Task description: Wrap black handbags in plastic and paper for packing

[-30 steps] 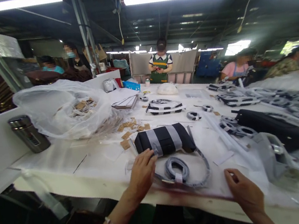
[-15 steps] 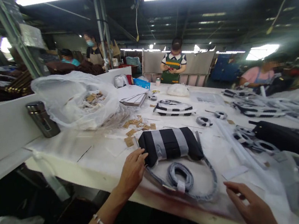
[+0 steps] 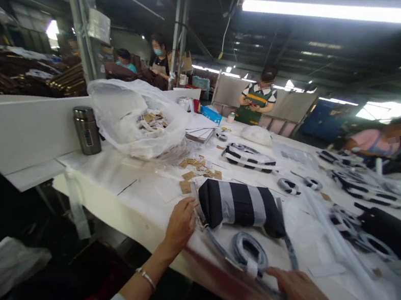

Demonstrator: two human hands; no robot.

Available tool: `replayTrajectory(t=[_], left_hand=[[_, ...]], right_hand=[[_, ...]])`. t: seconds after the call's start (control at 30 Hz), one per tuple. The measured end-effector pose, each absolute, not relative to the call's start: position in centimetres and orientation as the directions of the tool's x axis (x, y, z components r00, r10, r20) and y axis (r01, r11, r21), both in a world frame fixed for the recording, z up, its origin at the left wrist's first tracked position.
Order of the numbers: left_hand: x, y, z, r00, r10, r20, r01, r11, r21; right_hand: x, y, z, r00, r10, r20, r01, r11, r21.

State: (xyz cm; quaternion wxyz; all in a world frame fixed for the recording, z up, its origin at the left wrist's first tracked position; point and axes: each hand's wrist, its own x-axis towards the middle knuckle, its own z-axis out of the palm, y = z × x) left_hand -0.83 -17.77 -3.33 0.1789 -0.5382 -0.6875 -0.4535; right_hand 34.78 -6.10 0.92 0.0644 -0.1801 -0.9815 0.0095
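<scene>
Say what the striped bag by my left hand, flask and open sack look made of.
Striped bag: perhaps leather or coated fabric, smooth and dull black; its grey bands, unclear. Flask: probably metal, from its dark gloss. Open sack: likely thin plastic, crinkled, translucent.

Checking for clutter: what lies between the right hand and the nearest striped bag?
In the head view, a gray coil lies between the right hand and the striped bag.

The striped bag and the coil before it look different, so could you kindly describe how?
The bag is black with grey bands; the coil is mostly blue-grey. The bag is larger than the coil. The bag is bulky, the coil a ring. Both lie on the table.
</scene>
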Motion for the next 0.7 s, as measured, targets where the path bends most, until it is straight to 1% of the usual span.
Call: replayTrajectory(t=[0.07, 0.13, 0.23, 0.27, 0.37, 0.43, 0.47, 0.5, 0.57, 0.63, 0.7], left_hand=[[-0.8, -17.8, -3.3, -0.367, 0.577, 0.73, 0.894, 0.004, 0.447], [-0.7, -17.9, -3.2, -0.386, 0.554, 0.737, 0.885, -0.003, 0.466], [-0.7, -18.1, -3.1, -0.432, 0.503, 0.749, 0.858, -0.025, 0.512], [-0.8, -18.2, -3.0, -0.449, 0.485, 0.751, 0.848, -0.035, 0.529], [-0.9, -18.4, -2.9, -0.493, 0.433, 0.754, 0.822, -0.051, 0.567], [-1.0, -18.4, -2.9, -0.512, 0.414, 0.752, 0.812, -0.052, 0.581], [-1.1, -18.4, -3.0, -0.517, 0.411, 0.751, 0.809, -0.053, 0.586], [-1.1, -18.4, -3.0, -0.52, 0.41, 0.749, 0.806, -0.055, 0.59], [-1.2, -18.4, -3.0, -0.519, 0.411, 0.75, 0.804, -0.063, 0.591], [-1.2, -18.4, -2.9, -0.519, 0.419, 0.745, 0.801, -0.066, 0.595], [-1.2, -18.4, -2.9, -0.519, 0.439, 0.734, 0.797, -0.063, 0.601]], right_hand=[[34.6, -6.6, 2.8, -0.916, 0.379, 0.129, 0.377, 0.925, -0.042], [34.4, -6.7, 5.8, -0.905, 0.409, 0.119, 0.401, 0.912, -0.082], [33.7, -6.0, 12.4, -0.878, 0.468, 0.099, 0.456, 0.882, -0.117], [33.3, -5.6, 15.1, -0.862, 0.493, 0.115, 0.482, 0.869, -0.112], [31.2, -4.4, 23.1, -0.773, 0.579, 0.259, 0.571, 0.813, -0.112], [29.3, -3.5, 27.5, -0.701, 0.636, 0.321, 0.643, 0.759, -0.102], [28.2, -3.0, 29.1, -0.686, 0.646, 0.335, 0.641, 0.754, -0.144], [27.3, -2.4, 30.3, -0.679, 0.657, 0.328, 0.619, 0.752, -0.226], [25.8, -0.9, 31.5, -0.666, 0.709, 0.234, 0.589, 0.691, -0.418], [25.1, 0.8, 31.3, -0.644, 0.749, 0.153, 0.565, 0.602, -0.564], [25.3, 2.6, 30.3, -0.622, 0.77, 0.139, 0.532, 0.546, -0.647]])
